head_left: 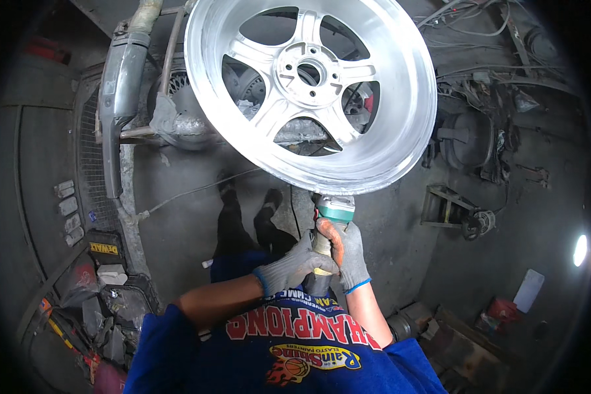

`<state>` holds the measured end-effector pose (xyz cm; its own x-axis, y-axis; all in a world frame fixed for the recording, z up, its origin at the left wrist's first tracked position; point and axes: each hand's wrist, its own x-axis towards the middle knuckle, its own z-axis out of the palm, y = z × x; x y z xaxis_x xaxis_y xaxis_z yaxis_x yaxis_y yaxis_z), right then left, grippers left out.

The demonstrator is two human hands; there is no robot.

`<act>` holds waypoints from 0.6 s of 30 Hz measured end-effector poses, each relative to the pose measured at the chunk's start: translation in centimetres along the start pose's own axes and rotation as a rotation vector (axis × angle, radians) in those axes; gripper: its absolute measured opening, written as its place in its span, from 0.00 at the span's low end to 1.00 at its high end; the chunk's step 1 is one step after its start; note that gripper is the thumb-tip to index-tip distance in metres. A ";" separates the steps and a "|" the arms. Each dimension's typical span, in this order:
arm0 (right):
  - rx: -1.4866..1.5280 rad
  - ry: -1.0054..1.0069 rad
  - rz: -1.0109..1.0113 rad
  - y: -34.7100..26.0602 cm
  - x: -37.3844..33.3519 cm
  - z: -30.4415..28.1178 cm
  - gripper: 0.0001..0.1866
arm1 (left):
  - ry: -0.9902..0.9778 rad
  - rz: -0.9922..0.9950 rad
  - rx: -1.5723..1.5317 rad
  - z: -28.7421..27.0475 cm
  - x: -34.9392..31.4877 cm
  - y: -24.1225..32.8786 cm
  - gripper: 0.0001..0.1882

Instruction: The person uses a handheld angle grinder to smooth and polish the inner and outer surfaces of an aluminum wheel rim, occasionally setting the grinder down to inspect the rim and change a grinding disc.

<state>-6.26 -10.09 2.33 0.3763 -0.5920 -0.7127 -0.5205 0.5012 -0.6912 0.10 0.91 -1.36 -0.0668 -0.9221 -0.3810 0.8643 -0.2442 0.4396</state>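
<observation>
Both my hands wear grey work gloves with blue cuffs, and both are closed round a handheld power tool (335, 209) with a green and grey head. My left hand (301, 259) wraps the tool's lower body from the left. My right hand (350, 251) grips it higher up, its orange-stained finger bent over the front. A bare silver alloy wheel (293, 172) with five spokes stands tilted right above the tool. The tool's head is at the wheel's lower rim edge; whether they touch I cannot tell.
A metal stand with a grey cylindrical part (127, 75) is at the left of the wheel. Open tool cases (120, 289) lie at lower left. A triangular metal frame (444, 209) stands on the floor at right, with cables and dark clutter beyond. A thin cord (203, 190) crosses the floor.
</observation>
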 end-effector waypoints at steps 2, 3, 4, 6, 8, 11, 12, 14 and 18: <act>-0.177 -0.008 -0.035 0.1 0.2 -0.2 0.18 | -0.002 0.032 -0.013 0.3 -0.4 0.5 0.31; -0.177 -0.007 -0.035 -0.1 0.2 -0.2 0.18 | -0.002 0.032 -0.014 0.1 -0.2 0.4 0.31; -0.095 -0.006 -0.009 -0.5 0.0 0.0 0.18 | -0.014 0.005 0.001 -0.2 0.2 0.3 0.32; 0.001 -0.001 0.005 0.4 0.5 -0.6 0.19 | -0.026 -0.020 0.014 -0.3 0.4 0.0 0.34; -0.007 -0.001 0.003 0.4 0.5 -0.6 0.19 | -0.032 -0.068 -0.004 -0.2 0.4 0.0 0.35; -0.079 -0.007 -0.019 -0.5 0.0 0.0 0.19 | 0.007 0.020 -0.053 0.0 0.1 -0.5 0.33; -0.142 -0.010 -0.042 -0.8 -0.1 0.2 0.19 | 0.009 0.021 -0.055 0.0 0.1 -0.6 0.33; -0.102 -0.016 -0.032 -0.4 0.2 -0.1 0.19 | 0.049 0.005 -0.046 -0.1 0.2 -0.7 0.32; -0.072 -0.004 -0.002 0.2 0.9 -1.0 0.19 | 0.058 -0.008 -0.028 0.6 0.4 0.7 0.30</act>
<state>-6.83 -11.17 1.68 0.3806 -0.5903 -0.7118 -0.5737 0.4530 -0.6824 0.41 0.16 -0.73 -0.0456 -0.9008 -0.4317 0.8777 -0.2425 0.4133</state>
